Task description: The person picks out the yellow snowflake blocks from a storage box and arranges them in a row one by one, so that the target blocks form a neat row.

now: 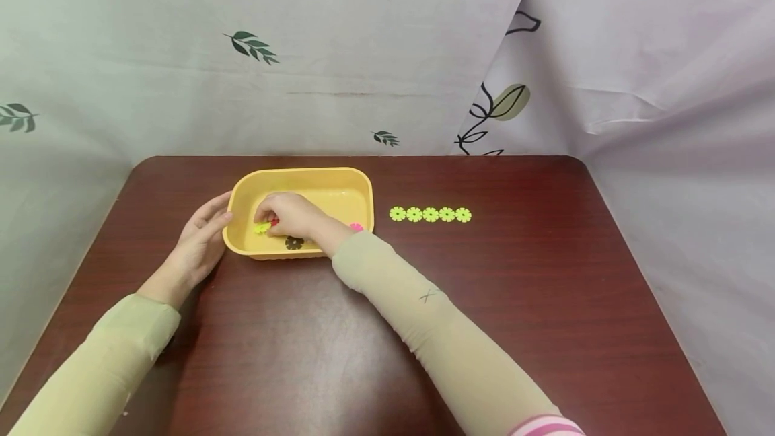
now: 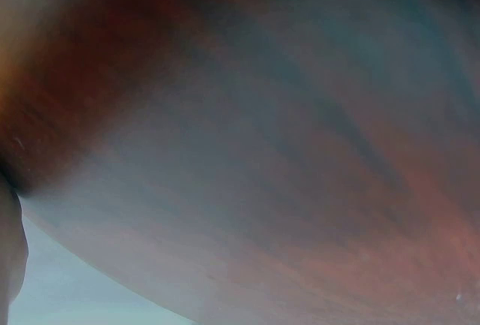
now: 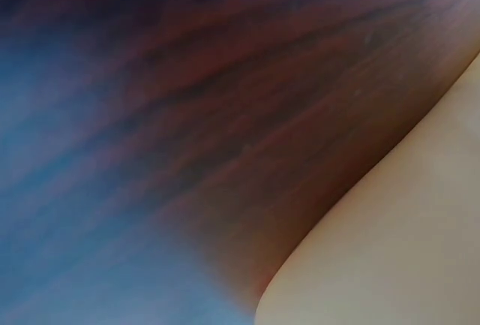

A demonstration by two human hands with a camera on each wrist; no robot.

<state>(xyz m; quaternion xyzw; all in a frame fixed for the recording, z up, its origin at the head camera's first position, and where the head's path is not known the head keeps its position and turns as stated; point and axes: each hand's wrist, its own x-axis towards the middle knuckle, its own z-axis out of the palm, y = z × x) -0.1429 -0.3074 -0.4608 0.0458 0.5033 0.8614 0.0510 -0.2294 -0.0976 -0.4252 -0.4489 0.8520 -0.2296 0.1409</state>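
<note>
In the head view my right hand (image 1: 293, 215) reaches into a yellow plastic basin (image 1: 339, 178). Its curled fingers pinch a yellow-green flower-shaped disc (image 1: 262, 228). A red piece (image 1: 274, 222) shows partly beneath those fingers. Close by on the basin floor lies a black flower disc (image 1: 294, 243), and a pink one (image 1: 356, 227) sits near the right wall, partly covered by the forearm. My left hand (image 1: 200, 241) rests against the outside of the basin's left wall, fingers fairly straight, thumb at the rim. Both wrist views are blurred and show no disc.
Right of the basin, several yellow-green flower discs (image 1: 430, 214) lie in a straight row on the dark reddish-brown table (image 1: 514, 301). A pale curtain (image 1: 339, 39) with leaf prints hangs behind the table's back edge.
</note>
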